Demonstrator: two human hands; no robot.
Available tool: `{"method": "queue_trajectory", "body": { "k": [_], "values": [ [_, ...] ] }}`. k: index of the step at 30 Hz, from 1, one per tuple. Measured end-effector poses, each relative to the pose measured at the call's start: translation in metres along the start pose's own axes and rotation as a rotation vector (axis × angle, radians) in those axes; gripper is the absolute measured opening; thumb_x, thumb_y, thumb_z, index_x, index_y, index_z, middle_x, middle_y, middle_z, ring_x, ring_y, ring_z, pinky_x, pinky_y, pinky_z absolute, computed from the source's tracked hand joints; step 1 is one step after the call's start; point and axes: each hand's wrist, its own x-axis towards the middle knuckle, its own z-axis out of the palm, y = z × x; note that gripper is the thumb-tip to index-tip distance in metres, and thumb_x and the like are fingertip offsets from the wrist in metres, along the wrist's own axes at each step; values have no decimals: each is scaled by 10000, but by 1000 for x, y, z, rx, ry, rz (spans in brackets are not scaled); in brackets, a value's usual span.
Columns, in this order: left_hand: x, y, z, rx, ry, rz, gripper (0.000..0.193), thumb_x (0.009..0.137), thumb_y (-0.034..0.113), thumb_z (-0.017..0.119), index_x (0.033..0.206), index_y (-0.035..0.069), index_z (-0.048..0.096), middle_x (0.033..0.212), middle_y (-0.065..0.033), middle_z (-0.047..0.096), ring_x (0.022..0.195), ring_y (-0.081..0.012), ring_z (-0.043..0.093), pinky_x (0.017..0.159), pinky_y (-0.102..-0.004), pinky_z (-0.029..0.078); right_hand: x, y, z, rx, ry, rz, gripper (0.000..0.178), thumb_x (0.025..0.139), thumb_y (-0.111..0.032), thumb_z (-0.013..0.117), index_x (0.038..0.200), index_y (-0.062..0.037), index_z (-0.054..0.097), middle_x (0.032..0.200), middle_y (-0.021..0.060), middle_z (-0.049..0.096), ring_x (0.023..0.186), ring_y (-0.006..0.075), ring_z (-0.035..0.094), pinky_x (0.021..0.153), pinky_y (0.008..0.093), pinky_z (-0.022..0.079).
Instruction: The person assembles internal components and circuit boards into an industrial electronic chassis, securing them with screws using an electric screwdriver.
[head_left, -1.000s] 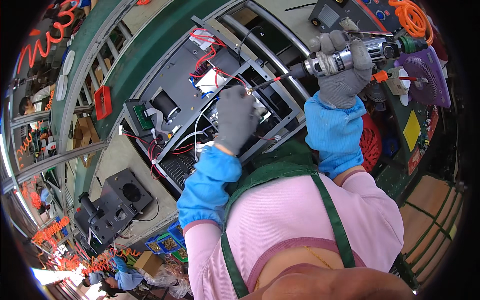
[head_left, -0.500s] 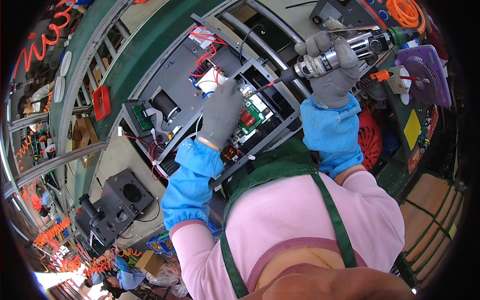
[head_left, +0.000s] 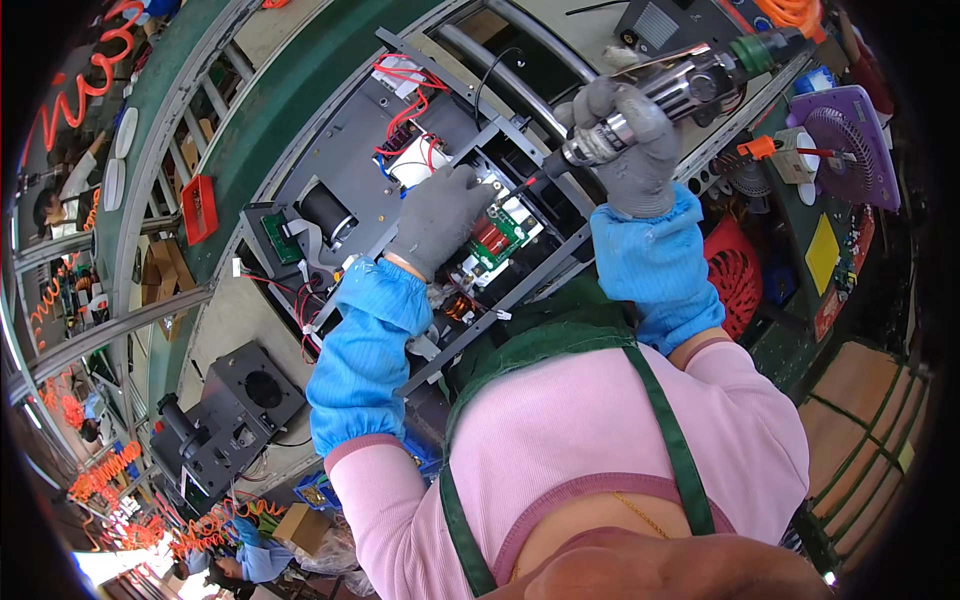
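Observation:
My right hand [head_left: 640,165], in a grey glove, is wrapped round a silver pneumatic screwdriver [head_left: 692,88]. The driver's bit points left and down, its tip close to the upper corner of a green circuit board [head_left: 498,238] with reddish parts. That board lies inside a grey metal housing [head_left: 362,135] on the line. Over the board's left edge rests my left hand [head_left: 435,222], also gloved, with its fingers bent together near the bit tip. Whatever those fingers may pinch is hidden. A white part [head_left: 412,165] with red and blue wires sits just beyond the left hand.
A second grey housing [head_left: 255,385] stands at the lower left. On the left, a red tray [head_left: 200,208] lies by the green belt. To the right are a purple fan [head_left: 840,150], a red fan-like guard [head_left: 733,280] and a yellow card [head_left: 823,254]. Metal rails [head_left: 540,45] run behind the housing.
The screwdriver and my right hand have shifted left and slightly down, bringing the bit further over the board. My left hand has drawn a little down and left, uncovering more of the board.

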Motion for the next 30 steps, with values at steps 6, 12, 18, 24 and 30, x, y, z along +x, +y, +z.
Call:
{"method": "queue_trajectory", "body": {
  "k": [6, 12, 18, 24, 30],
  "values": [
    [-3, -1, 4, 10, 36, -14, 285, 765, 99, 574, 1034, 169, 637, 981, -74, 578, 934, -265, 574, 760, -364, 505, -1, 13, 15, 68, 77, -27, 218, 801, -191, 628, 799, 26, 604, 652, 182, 599, 468, 182, 550, 390, 271, 425],
    [-2, 3, 4, 42, 17, -72, 269, 779, 119, 558, 1029, 176, 637, 980, -64, 578, 928, -249, 578, 744, -358, 510, -5, 15, 23, 66, 88, -36, 193, 797, -157, 629, 850, 27, 604, 685, 201, 616, 451, 164, 522, 394, 258, 393],
    [1, 4, 11, 65, 64, -104, 224, 775, 126, 561, 979, 171, 643, 945, -63, 571, 891, -247, 587, 698, -363, 510, -13, 20, 26, -66, 30, 6, 377, 768, -95, 604, 1119, 6, 510, 736, 120, 558, 618, 215, 553, 647, 429, 527],
    [6, -1, 14, 44, 36, -131, 216, 747, 121, 587, 952, 157, 644, 925, -79, 568, 874, -269, 587, 685, -373, 507, -21, 37, 30, -97, -121, -15, 405, 808, -188, 591, 1143, 21, 505, 851, 131, 558, 746, 222, 571, 645, 372, 515],
    [6, -22, 14, -228, 72, -53, 177, 742, 103, 582, 908, 90, 642, 916, -122, 586, 867, -285, 606, 723, -386, 508, -26, 47, 30, 97, -505, 277, 346, 758, -67, 677, 1066, 17, 543, 979, 101, 634, 846, 170, 633, 726, 298, 536]
  ]
}}
